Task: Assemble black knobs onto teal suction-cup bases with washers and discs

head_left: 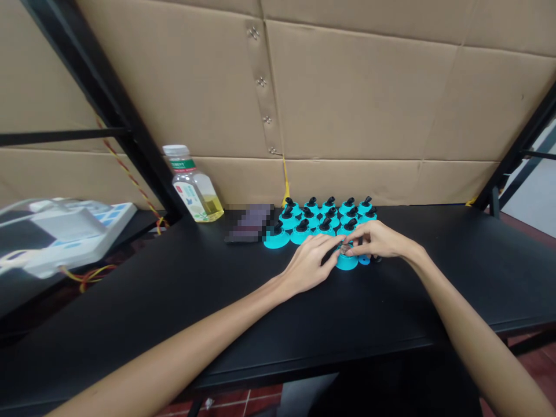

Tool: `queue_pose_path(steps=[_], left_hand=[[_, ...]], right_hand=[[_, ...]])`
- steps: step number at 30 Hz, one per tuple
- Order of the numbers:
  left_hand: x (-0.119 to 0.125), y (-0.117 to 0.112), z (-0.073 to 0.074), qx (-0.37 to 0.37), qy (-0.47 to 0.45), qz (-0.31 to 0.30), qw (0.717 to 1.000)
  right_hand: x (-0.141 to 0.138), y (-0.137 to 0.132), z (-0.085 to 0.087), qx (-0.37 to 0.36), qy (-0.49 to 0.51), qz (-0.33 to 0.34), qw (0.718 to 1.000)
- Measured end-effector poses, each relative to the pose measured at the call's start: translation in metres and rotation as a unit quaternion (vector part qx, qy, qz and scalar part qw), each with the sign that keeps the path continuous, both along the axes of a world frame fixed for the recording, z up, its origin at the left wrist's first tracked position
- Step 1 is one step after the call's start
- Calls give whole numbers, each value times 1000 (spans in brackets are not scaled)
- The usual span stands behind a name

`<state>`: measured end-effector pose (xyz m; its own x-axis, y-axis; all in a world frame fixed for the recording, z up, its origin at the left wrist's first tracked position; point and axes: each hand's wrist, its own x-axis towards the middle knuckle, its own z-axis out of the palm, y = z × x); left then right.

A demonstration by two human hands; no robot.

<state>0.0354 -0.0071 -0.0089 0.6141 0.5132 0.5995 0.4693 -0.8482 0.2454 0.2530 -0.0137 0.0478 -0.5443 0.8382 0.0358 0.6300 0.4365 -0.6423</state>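
Turquoise plastic base (346, 262) on the black bench (174, 307), just near the rows of black-topped turquoise pieces (325, 217); left hand (308, 263) and right hand (376, 240) together, pinching a small brown disc (344, 249) atop it.

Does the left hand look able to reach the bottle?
Probably yes: only a cyan piece and a flat, blurred object lie between the left hand and the bottle, both low.

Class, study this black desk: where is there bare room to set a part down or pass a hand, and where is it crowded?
Bare black desktop lies in front of the left hand and to the right of the right hand, beyond the small black piece. Crowded: the rows of cyan bases with black tops, closely packed behind both hands.
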Motion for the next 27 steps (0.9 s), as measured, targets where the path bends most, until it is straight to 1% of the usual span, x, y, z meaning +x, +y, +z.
queue_pose_path(steps=[7, 13, 23, 27], left_hand=[[1, -1, 0, 16, -41, -8, 999], [1, -1, 0, 46, -88, -9, 995], [1, -2, 3, 36, -68, -14, 997], [1, -3, 4, 39, -60, -9, 997]], right_hand=[[0, 0, 0, -1, 1, -2, 1000], [0, 1, -3, 13, 8, -2, 1000], [-1, 0, 1, 41, -13, -12, 999], [0, 0, 0, 40, -13, -9, 999]])
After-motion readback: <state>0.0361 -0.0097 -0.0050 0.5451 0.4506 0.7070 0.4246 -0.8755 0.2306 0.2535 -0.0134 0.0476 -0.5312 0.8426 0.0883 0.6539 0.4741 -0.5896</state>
